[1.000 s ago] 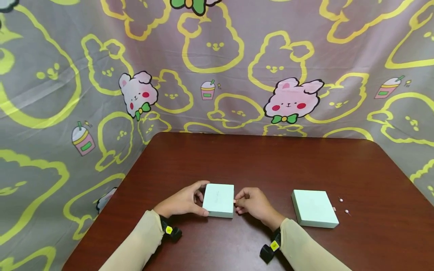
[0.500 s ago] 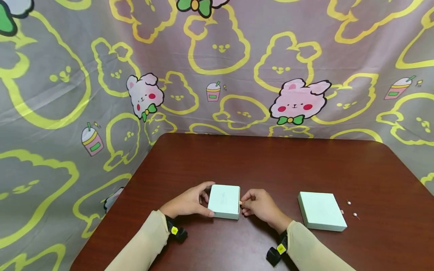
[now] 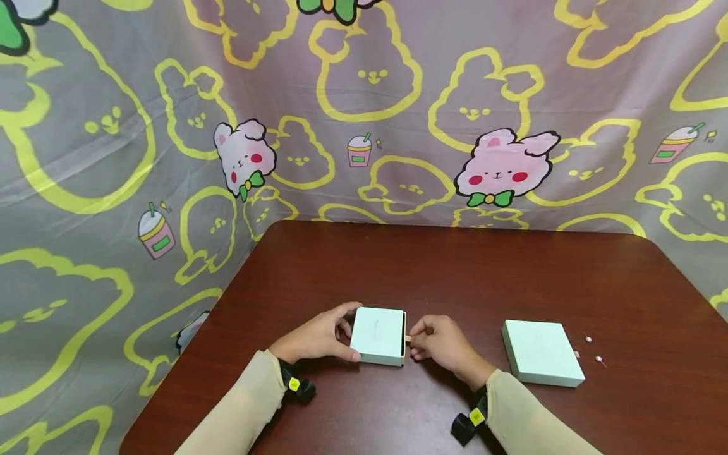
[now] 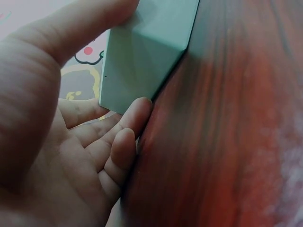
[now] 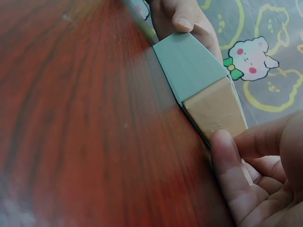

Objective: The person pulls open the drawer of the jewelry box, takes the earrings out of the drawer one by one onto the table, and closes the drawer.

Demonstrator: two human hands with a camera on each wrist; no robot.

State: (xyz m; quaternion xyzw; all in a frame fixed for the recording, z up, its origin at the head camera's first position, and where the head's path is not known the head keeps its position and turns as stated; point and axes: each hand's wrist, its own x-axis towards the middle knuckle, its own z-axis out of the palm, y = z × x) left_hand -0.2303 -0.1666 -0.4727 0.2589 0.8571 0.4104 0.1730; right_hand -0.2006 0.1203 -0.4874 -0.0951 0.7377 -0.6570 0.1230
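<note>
Left grip (image 3: 315,337): thumb and fingers clasp the left end of a pale green box (image 3: 377,335) on the worktop (image 3: 443,272). Tan inner tray (image 5: 215,106) shows at the box's right end. Right grip (image 3: 443,344) pinches its small tab (image 3: 407,339). Further right: second pale green box (image 3: 543,352), then two white-beaded pins (image 3: 599,359).

head: high, forward-down | wrists: close, inward | all share: held box (image 3: 377,335)
</note>
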